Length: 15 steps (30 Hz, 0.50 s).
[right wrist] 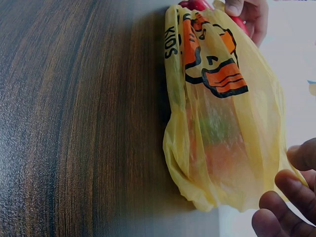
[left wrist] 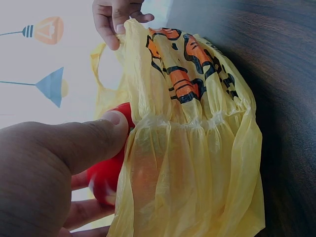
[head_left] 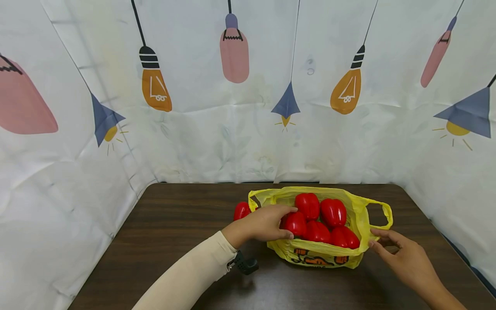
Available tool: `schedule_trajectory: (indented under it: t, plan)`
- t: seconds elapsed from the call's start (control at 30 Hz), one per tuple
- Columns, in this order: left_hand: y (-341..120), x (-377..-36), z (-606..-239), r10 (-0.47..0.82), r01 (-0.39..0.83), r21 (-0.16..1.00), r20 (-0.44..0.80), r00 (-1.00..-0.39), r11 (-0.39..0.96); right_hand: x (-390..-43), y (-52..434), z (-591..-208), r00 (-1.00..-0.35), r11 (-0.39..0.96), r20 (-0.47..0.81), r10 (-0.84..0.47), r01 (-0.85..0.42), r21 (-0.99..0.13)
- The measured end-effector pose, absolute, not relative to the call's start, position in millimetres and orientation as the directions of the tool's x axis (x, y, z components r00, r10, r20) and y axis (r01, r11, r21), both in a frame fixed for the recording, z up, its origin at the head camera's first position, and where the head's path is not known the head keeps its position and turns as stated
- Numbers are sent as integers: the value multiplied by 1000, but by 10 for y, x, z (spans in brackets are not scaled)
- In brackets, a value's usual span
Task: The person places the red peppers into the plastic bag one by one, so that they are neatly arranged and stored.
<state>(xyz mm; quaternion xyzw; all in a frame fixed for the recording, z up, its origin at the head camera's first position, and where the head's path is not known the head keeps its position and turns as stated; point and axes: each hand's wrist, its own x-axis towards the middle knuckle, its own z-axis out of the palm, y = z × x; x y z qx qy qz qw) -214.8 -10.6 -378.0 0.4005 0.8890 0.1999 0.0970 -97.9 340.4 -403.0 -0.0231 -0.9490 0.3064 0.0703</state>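
Note:
A yellow plastic bag (head_left: 317,254) with orange-and-black print lies open-mouthed on the table, several red bell peppers (head_left: 333,212) inside. My left hand (head_left: 267,222) reaches over its left end and grips one red bell pepper (head_left: 294,224) between thumb and fingers. In the left wrist view the thumb lies on that pepper (left wrist: 106,177), part of which the bag wall hides. At the opposite end, my right hand (head_left: 407,258) pinches the bag's edge just below its loop handle (head_left: 387,215). The right wrist view has the bag (right wrist: 222,123) beside these fingers (right wrist: 291,190).
Another red bell pepper (head_left: 242,210) sits outside the bag, on the dark wood-grain table (head_left: 186,224) behind my left forearm. A black band (head_left: 246,263) is on the left wrist. White cloth (head_left: 217,142) printed with lamps hangs around the table's back and sides.

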Motion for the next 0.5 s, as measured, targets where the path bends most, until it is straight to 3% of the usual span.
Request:
schedule_trajectory:
  t: [0.5]
  plan:
    - [-143, -2146, -3790, 772, 672, 492, -2, -635, 554, -984, 3400, -4039, -987, 813, 131, 90, -4, -582]
